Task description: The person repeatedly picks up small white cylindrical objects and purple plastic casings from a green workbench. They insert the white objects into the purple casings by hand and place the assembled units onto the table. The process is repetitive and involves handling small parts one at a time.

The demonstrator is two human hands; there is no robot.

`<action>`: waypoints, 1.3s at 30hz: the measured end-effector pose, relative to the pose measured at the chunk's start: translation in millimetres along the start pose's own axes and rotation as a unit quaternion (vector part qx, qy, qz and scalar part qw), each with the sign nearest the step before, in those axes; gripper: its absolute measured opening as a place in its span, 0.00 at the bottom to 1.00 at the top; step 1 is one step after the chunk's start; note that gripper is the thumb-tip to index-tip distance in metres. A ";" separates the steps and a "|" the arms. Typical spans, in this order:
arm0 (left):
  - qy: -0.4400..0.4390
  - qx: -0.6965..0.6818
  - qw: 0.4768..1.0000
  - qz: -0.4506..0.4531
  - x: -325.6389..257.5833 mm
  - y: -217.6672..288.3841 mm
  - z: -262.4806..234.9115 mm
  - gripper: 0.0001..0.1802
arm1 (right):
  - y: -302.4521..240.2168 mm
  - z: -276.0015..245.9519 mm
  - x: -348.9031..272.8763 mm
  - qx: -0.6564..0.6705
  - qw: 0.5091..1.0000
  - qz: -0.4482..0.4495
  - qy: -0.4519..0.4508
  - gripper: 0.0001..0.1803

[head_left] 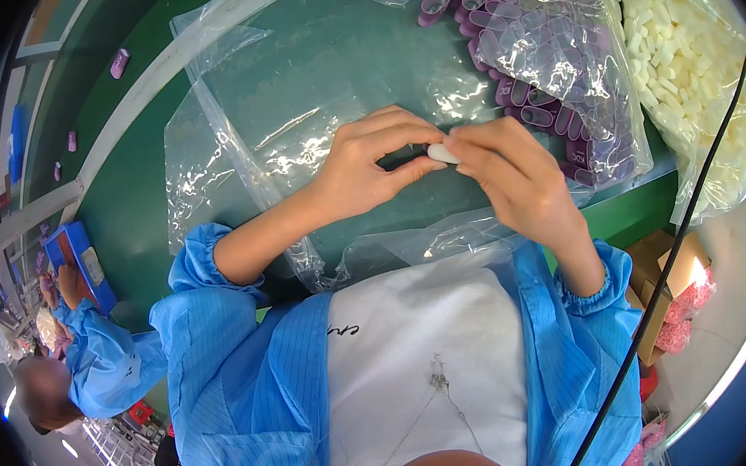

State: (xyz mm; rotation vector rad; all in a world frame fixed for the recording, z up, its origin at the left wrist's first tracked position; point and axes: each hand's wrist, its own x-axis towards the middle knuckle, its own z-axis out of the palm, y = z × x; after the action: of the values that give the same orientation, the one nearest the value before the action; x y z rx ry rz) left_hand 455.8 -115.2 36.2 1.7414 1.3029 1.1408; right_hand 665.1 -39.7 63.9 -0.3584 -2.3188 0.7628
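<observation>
My left hand [371,157] and my right hand [520,175] meet above the plastic-covered table. Between their fingertips is a small white oval piece [442,153], pinched from both sides. A dark bit shows beside it under my left fingers, too covered to make out. Beyond my right hand lies a heap of purple oval parts [537,116], partly under a clear plastic bag [563,37]. Clear plastic sheeting [278,105] spreads under and around both hands.
A clear bag of cream-white small pieces [671,68] stands at the far right. A black cable [676,242] crosses the right side. Single purple parts [120,63] lie on a green belt at left. A co-worker in blue [108,370] sits lower left, near a blue bin [82,265].
</observation>
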 end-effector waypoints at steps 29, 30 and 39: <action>-0.013 0.013 1.000 0.015 0.2 -0.7 0.0 0.15 | 16.1 12.9 -10.0 -0.077 0.992 -0.103 -0.001 0.24; -0.011 0.008 1.000 0.015 0.2 -1.0 0.1 0.15 | 16.8 13.6 -10.8 -0.065 0.993 -0.099 0.002 0.23; 0.036 0.112 0.993 0.008 7.9 14.3 -37.8 0.14 | 14.3 -42.7 -20.7 -0.101 0.982 -0.030 0.157 0.15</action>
State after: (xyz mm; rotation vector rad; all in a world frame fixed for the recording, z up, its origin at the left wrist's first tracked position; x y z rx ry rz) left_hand 427.3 -111.1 65.6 1.8877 1.5131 1.1112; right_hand 709.8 -19.2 70.8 -0.4600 -2.0990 0.4073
